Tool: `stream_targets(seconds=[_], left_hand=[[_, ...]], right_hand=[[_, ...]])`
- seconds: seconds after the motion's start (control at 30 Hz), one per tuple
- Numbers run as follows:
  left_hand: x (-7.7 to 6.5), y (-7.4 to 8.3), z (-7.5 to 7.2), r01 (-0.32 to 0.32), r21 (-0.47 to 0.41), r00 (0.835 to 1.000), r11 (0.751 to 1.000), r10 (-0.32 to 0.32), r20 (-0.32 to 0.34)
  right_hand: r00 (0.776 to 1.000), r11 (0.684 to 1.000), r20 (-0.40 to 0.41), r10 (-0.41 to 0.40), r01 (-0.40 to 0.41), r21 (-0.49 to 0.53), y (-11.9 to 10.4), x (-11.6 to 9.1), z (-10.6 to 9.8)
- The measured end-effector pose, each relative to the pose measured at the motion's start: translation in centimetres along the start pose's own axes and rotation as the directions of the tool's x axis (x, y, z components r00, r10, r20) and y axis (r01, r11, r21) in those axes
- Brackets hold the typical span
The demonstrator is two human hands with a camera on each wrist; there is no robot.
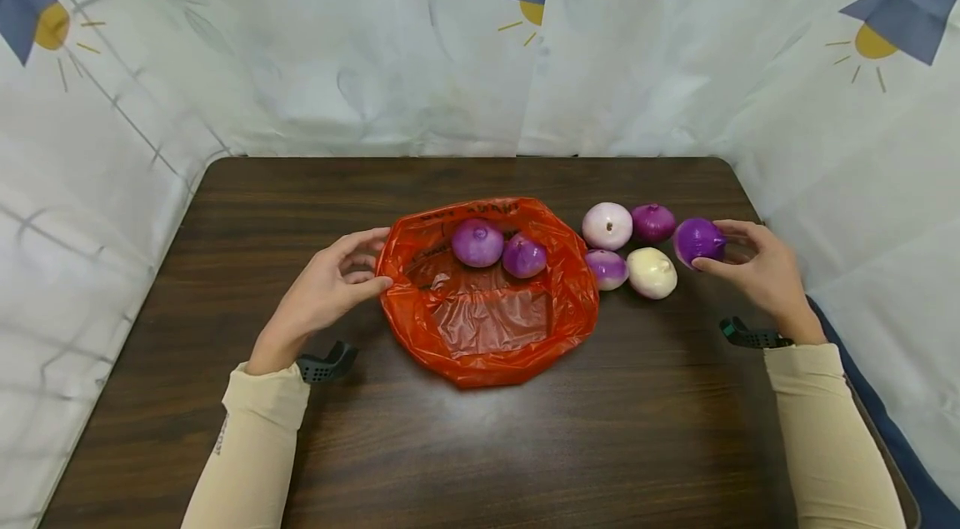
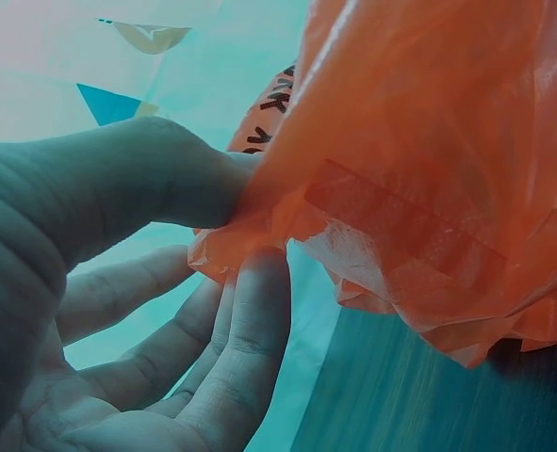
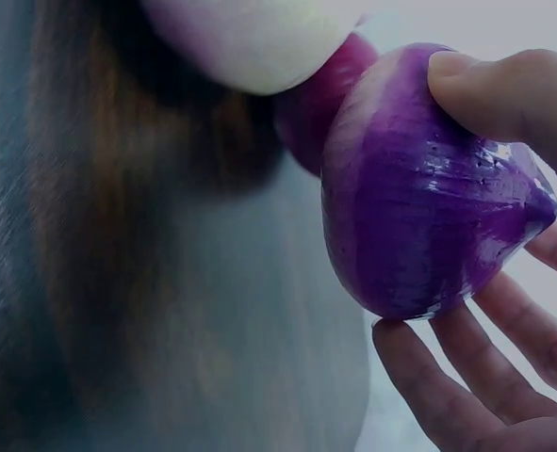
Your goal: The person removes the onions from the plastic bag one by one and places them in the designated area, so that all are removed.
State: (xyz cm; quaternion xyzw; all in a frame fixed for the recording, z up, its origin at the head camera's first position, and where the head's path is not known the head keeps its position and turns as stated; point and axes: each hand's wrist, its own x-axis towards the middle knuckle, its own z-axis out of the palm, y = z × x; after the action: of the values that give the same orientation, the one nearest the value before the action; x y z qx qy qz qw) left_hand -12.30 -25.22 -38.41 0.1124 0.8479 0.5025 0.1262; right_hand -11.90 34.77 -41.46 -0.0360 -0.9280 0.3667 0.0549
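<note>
An orange-red plastic bag (image 1: 491, 369) lies on the table with its mouth spread wide, and two purple onions (image 1: 477, 243) sit inside near its far side. My left hand (image 1: 326, 283) pinches the bag's left rim between thumb and fingers; the left wrist view shows the film (image 2: 259, 221) caught there. At the right, my right hand (image 1: 761, 266) holds a deep purple onion (image 1: 697, 242) between thumb and fingertips, its pointed end towards the palm in the right wrist view. Right beside that onion is a cluster of others: a pale one (image 1: 607, 227), a yellowish-white one (image 1: 652, 273) and two purple ones (image 1: 653, 223).
The dark wood-grain table (image 1: 480, 462) has its far edge against a white printed curtain (image 1: 337, 54), which also hangs along both sides. The loose onions stand between the bag's right rim and my right hand.
</note>
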Motion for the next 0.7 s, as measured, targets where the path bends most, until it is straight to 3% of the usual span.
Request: stream_targets(seconds=[0.37, 0.7], left_hand=[[0.0, 0.0, 0.1, -0.016, 0.007, 1.0, 1.0, 0.016, -0.005], [0.0, 0.1, 0.1, -0.019, 0.008, 1.0, 1.0, 0.019, -0.009]], right_hand=[[0.998, 0.992, 0.067, 0.006, 0.002, -0.123, 1.6, -0.8, 0.0], [0.993, 0.989, 0.118, -0.005, 0.022, -0.144, 1.7, -0.8, -0.1]])
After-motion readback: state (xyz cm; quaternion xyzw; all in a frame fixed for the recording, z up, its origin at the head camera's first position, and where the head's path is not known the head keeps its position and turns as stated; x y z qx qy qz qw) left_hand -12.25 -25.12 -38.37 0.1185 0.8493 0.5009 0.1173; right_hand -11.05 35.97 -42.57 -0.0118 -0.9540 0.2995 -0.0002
